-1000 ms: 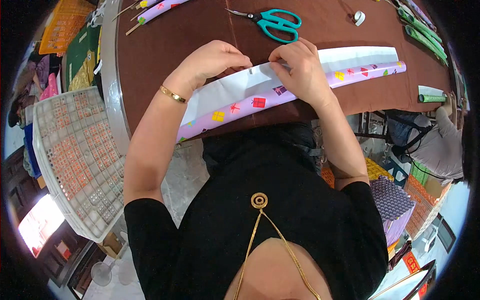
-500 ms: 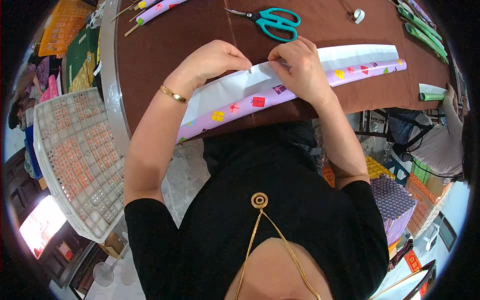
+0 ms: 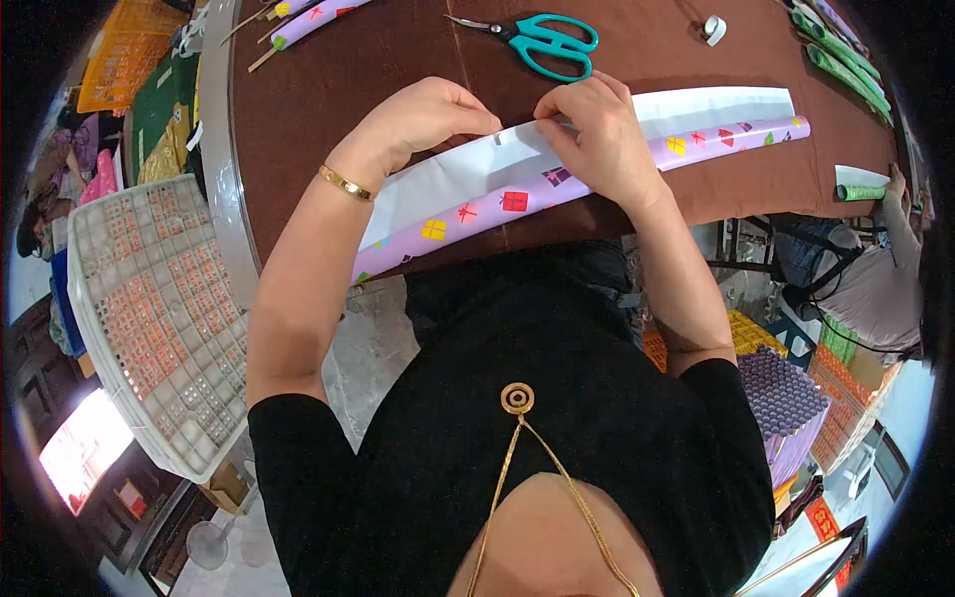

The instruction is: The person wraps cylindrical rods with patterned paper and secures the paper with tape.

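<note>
A long sheet of lilac wrapping paper [image 3: 468, 212] with coloured gift prints lies partly rolled along the table's near edge, its white inside showing. My left hand [image 3: 428, 117] is at the paper's far edge, thumb and fingertips pinched together; anything between them is too small to see. A small grey strip sits on the white side beside these fingertips. My right hand [image 3: 600, 129] bends over the same edge further right, its thumb and fingers closed on the paper. Teal-handled scissors [image 3: 552, 47] lie just beyond both hands.
The brown tabletop [image 3: 388, 55] also bears a white tape roll [image 3: 713, 31], lilac rolls with sticks [image 3: 308, 22] at the upper left and green rolls [image 3: 846, 75] at the upper right. A white crate [image 3: 164, 318] stands left. Another person [image 3: 875, 284] holds a green roll at the right.
My left fingertips have shifted slightly off the small grey strip, which now shows more clearly on the white paper. My right hand has barely moved.
</note>
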The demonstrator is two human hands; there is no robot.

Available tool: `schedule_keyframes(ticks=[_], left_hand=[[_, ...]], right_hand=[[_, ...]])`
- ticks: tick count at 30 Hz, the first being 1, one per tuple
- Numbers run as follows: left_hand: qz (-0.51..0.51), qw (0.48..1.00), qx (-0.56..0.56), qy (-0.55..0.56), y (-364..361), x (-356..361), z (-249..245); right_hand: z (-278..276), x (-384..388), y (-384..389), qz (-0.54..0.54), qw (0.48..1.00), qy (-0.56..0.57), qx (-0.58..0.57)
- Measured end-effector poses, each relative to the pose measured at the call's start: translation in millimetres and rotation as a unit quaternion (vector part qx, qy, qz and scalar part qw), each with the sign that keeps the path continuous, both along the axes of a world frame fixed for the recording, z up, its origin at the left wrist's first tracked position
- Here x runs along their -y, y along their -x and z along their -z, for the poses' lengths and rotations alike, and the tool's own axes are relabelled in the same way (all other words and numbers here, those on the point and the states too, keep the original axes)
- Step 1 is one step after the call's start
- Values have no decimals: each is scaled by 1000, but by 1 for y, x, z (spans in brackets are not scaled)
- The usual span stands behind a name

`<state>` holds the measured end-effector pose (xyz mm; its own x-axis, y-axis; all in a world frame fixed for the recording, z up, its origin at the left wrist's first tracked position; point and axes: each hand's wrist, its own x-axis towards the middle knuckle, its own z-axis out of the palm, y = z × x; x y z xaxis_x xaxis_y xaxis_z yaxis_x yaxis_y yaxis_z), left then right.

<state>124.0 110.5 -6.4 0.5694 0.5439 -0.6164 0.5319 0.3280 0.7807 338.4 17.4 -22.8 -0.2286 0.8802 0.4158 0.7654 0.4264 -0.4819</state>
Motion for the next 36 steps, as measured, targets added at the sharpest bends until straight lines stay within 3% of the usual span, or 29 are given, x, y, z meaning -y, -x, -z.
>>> schedule_keyframes(ticks=[11, 18, 24, 27, 32, 36], left_hand=[[43, 991, 3, -127, -3, 10, -3], [4, 999, 18, -37, 9, 6, 3], [42, 996, -29, -73, 6, 7, 0], [-17, 996, -13, -86, 1, 10, -1], [53, 989, -48, -129, -2, 7, -4], [49, 980, -47, -186, 0, 14, -2]], right_hand=[[3, -1, -1, 0, 1000, 2, -1], [4, -1, -1, 5, 1000, 7, -3], [5, -2, -1, 3, 1000, 0, -4], [4, -2, -1, -2, 1000, 4, -10], [4, -2, -1, -1, 1000, 1, -8], [7, -3, -1, -2, 1000, -6, -10]])
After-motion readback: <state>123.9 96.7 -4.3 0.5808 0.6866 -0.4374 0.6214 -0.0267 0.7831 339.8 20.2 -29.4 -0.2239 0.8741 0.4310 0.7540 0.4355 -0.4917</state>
